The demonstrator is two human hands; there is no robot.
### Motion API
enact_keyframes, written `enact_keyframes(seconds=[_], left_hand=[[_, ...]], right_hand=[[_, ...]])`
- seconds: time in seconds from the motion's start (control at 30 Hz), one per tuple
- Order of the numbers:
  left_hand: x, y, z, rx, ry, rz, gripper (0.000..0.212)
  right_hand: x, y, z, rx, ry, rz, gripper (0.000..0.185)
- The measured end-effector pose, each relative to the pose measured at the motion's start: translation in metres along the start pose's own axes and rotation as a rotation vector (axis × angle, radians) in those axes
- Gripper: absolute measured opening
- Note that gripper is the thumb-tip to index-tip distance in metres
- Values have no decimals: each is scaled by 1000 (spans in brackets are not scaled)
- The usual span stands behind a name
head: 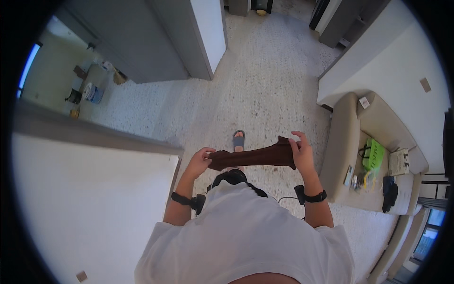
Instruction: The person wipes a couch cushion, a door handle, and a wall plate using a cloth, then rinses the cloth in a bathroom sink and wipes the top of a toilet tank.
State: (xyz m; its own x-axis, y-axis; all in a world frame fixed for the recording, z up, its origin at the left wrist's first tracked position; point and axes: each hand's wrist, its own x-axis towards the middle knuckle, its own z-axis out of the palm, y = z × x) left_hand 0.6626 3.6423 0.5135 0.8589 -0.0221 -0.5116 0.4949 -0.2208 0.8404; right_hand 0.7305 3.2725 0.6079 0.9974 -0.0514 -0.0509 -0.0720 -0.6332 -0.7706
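Observation:
A dark brown piece of cloth (257,157) is stretched out sideways in front of my body, above the floor. Its narrower left end is pinched between the fingers of my left hand (202,162). My right hand (302,151) grips the wider right end near its upper corner, with the index finger raised. Both wrists carry black straps with small black devices. Below the cloth, one foot in a grey slide sandal (239,139) shows on the speckled floor.
To the right stands a beige sofa (341,142) holding a green bag (374,154), a printed bag (399,162), a phone (348,175) and dark cloth (389,193). A white wall (95,184) is close on my left. Beyond it, a bucket (93,93) and a broom (119,76) stand past a doorway.

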Motion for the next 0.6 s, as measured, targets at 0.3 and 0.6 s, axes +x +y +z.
enact_keyframes(seconds=[0.3, 0.6], left_hand=[[373, 211, -7, -228, -44, 28, 26], [694, 440, 19, 179, -30, 538, 28]], right_hand=[[318, 64, -14, 695, 141, 355, 18], [642, 107, -57, 31, 257, 136, 16]])
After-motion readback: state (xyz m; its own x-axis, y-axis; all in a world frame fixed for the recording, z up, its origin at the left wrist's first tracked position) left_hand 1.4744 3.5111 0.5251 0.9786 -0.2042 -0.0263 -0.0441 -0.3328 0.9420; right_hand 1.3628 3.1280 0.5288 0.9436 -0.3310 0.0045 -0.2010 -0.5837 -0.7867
